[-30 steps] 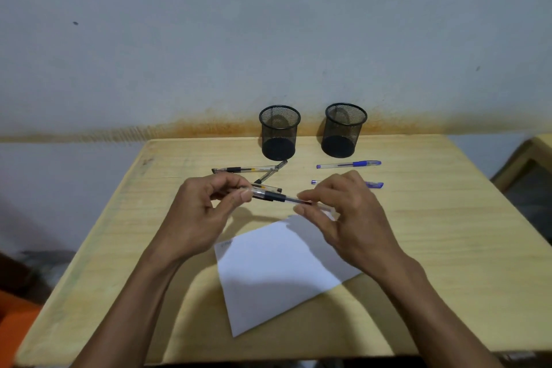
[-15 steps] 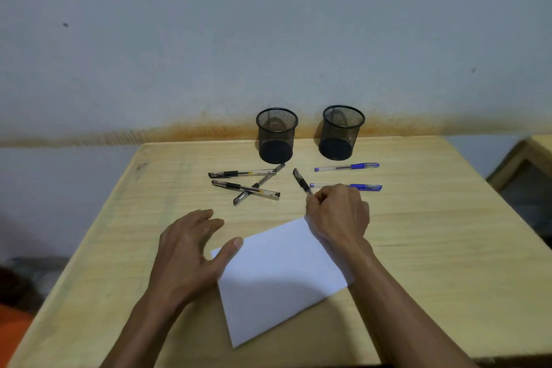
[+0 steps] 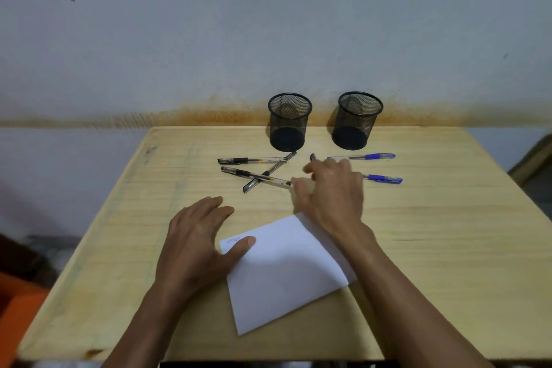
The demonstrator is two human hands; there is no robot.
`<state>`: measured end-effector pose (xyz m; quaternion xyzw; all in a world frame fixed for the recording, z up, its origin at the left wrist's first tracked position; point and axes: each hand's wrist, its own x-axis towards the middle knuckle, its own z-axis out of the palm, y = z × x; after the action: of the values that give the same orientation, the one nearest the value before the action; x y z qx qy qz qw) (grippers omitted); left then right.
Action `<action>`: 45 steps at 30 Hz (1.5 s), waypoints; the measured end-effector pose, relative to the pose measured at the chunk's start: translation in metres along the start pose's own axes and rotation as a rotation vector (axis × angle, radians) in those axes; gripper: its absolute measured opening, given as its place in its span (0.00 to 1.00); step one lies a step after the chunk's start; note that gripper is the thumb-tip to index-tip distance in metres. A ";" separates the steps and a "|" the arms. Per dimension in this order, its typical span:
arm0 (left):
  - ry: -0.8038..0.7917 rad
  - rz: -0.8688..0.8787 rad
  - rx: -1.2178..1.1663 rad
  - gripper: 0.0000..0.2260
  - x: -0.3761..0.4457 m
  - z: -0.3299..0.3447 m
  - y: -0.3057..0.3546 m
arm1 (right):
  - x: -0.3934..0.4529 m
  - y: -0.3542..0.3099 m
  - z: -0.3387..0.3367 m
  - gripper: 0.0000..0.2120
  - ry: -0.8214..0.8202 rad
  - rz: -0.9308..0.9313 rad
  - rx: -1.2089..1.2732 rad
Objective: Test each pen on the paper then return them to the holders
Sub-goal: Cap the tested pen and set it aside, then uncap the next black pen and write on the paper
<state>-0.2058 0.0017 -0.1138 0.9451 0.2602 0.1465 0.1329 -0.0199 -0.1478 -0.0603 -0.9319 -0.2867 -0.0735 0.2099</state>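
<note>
A white paper (image 3: pixel 286 272) lies on the wooden table (image 3: pixel 433 248), with a small scribble near its left corner. My left hand (image 3: pixel 197 251) rests flat there, thumb on the paper. Beyond the paper's far corner, my right hand (image 3: pixel 331 191) is closed on a black pen (image 3: pixel 312 157); only the pen's end shows above the fingers. Three black pens (image 3: pixel 257 177) lie crossed at centre left. Two blue pens (image 3: pixel 363 156) (image 3: pixel 383 179) lie to the right, the nearer one partly hidden by my right hand. Two black mesh holders (image 3: pixel 289 121) (image 3: pixel 357 119) stand empty at the back.
The table's back edge meets a stained wall just behind the holders. An orange object (image 3: pixel 18 314) sits below the table's left edge. Another piece of wooden furniture (image 3: pixel 534 155) shows at the far right.
A second ago both hands held the black pen above the paper. My left hand has dropped flat onto the paper's left corner. My right hand has carried the pen off the paper toward the holders.
</note>
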 end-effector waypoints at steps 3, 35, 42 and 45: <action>-0.001 -0.007 -0.005 0.35 -0.001 -0.001 0.001 | 0.003 -0.020 0.017 0.18 -0.065 -0.097 -0.028; 0.349 0.338 -0.270 0.09 0.000 -0.028 0.068 | -0.067 -0.010 -0.053 0.05 -0.007 0.370 1.415; 0.296 0.336 -0.337 0.08 0.000 -0.039 0.071 | -0.057 0.000 -0.051 0.10 -0.101 0.254 1.261; 0.385 0.149 -0.419 0.04 -0.005 -0.057 0.041 | -0.025 0.038 -0.076 0.08 0.190 0.379 1.500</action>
<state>-0.2115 -0.0250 -0.0490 0.8685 0.1744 0.3829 0.2623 -0.0205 -0.2219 -0.0117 -0.5634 -0.0761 0.0977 0.8168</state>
